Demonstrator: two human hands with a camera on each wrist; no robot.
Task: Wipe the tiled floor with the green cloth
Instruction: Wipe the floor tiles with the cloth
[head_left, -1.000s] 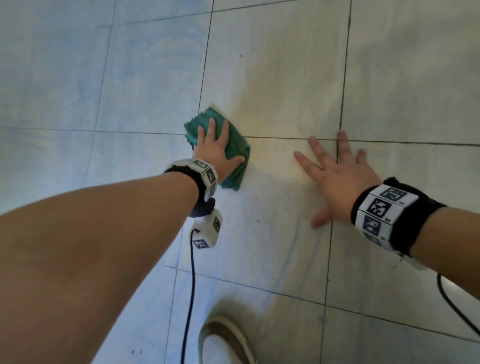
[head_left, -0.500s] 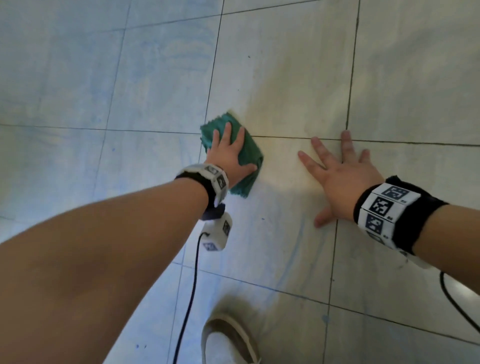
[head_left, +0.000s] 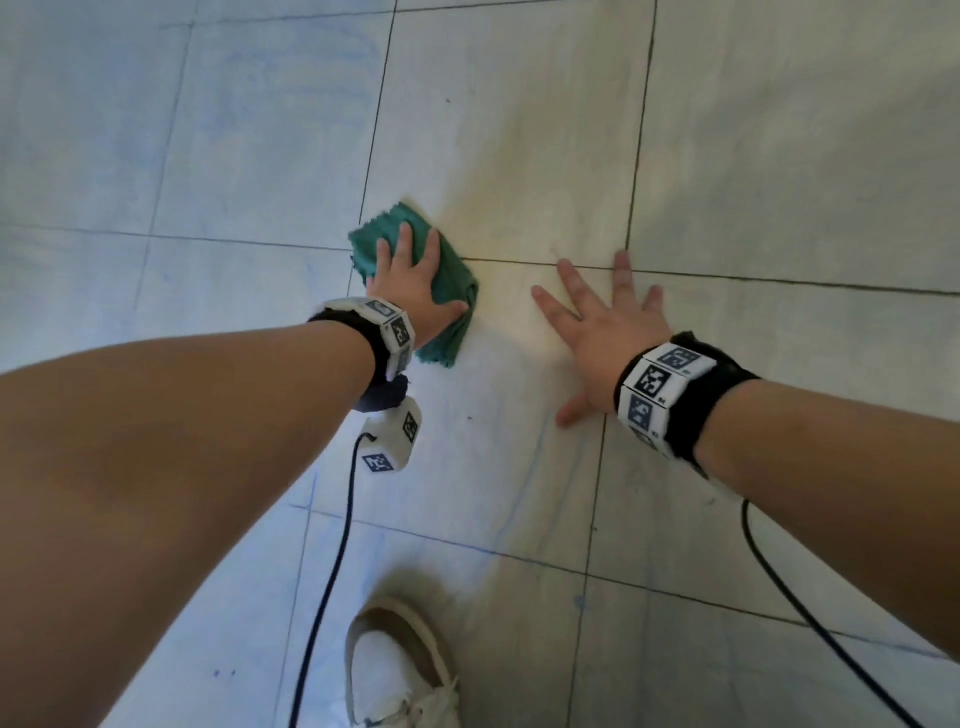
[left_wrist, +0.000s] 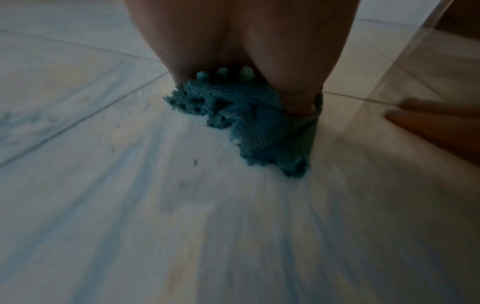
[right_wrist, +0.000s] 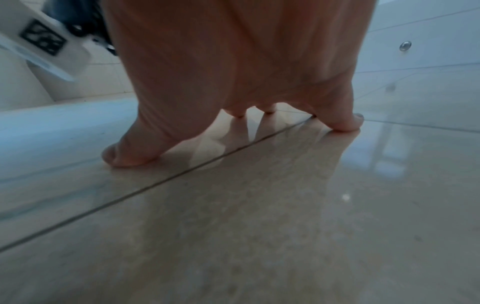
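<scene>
The folded green cloth (head_left: 451, 280) lies on the pale tiled floor (head_left: 519, 156), just left of centre, over a grout line. My left hand (head_left: 410, 283) lies flat on top of it, fingers straight, thumb out to the right, pressing it down. From the left wrist view the cloth (left_wrist: 259, 127) bunches under the palm (left_wrist: 233, 41), and the floor looks streaked with motion blur. My right hand (head_left: 605, 317) rests flat on the bare tile to the right of the cloth, fingers spread. Its fingertips (right_wrist: 124, 156) touch the floor in the right wrist view.
A white shoe (head_left: 400, 670) stands on the tile near the bottom centre. Black cables (head_left: 332, 571) hang from both wrist bands. Faint blue marks (head_left: 524, 483) streak the tile between the hands and the shoe. Tiles extend all around.
The left hand slid the cloth a little to the right and then back left over the grout line. The right hand stayed planted on the tile.
</scene>
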